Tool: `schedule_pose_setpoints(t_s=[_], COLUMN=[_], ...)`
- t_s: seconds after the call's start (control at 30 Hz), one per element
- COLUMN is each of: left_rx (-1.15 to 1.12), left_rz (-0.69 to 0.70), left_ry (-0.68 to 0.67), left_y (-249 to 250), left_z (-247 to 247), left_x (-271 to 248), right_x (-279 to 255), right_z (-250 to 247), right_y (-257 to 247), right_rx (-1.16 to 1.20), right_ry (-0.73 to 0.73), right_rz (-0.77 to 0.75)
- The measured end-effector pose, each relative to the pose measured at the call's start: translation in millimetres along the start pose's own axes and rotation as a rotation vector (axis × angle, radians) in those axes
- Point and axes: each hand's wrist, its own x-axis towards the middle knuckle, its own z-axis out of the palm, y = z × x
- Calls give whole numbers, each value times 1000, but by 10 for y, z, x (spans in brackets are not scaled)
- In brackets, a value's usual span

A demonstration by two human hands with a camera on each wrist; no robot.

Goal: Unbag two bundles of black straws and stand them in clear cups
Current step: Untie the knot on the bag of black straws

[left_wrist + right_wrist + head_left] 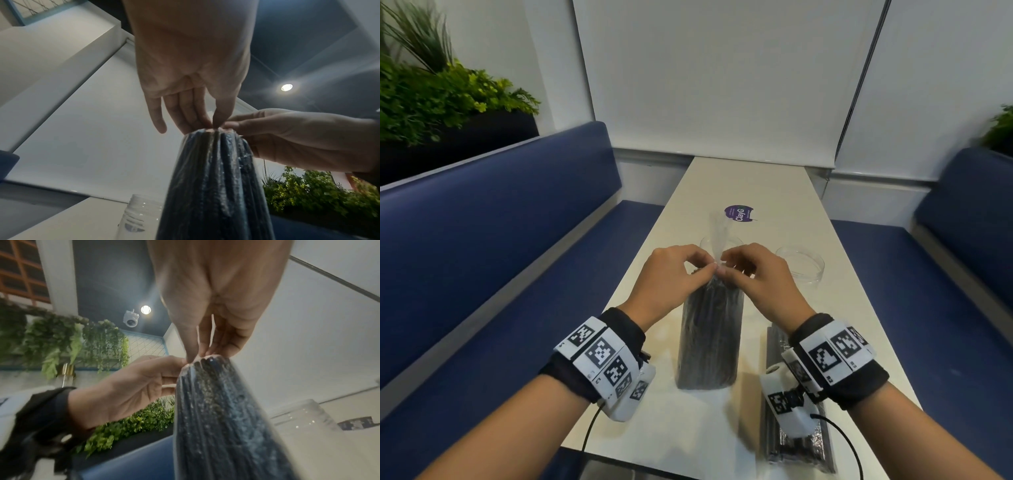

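Here the clear plastic bag packed with black straws [709, 337] stands upright on the pale narrow worktop [784, 192], near its middle and toward the near edge. Both hands meet at the gathered neck of the bag: the left hand [671, 277] pinches the twisted plastic between thumb and fingertips, and the right hand [758, 279] pinches it from the other side, so each grip is narrow and closed on the film. The loose tail of the bag [719, 233] sticks up above the fingers.

To open it well, I judge one hand should hold just below the twist, steadying the bundle upright, while the other works the closure loose; whether it is a tie, a knot or only a twist cannot be told. Pulling sideways risks tipping the bag toward the two clear plastic cups [803, 265] standing just beyond it, one largely hidden behind the hands. Tearing the film suddenly could scatter straws.

A second flat pack of black straws [779, 346] lies along the right edge, partly under the right wrist, unopened.
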Motion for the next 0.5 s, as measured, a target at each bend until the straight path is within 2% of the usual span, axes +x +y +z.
schedule_pose_setpoints(t_s=[0.1, 0.2, 0.4, 0.5], left_rx=[-37, -47, -78, -110], left_rz=[-34, -36, -43, -45], left_ry=[-13, -60, -172, -167], left_y=[-41, -62, -93, -83], left_z=[0, 4, -38, -20], left_x=[23, 42, 46, 25], right_x=[-36, -20, -35, 4], right_z=[11, 22, 61, 38], right_y=[-5, -6, -32, -31], right_rx=[-74, -136, -105, -51], right_ry=[3, 15, 28, 12], right_rz=[-79, -90, -65, -4])
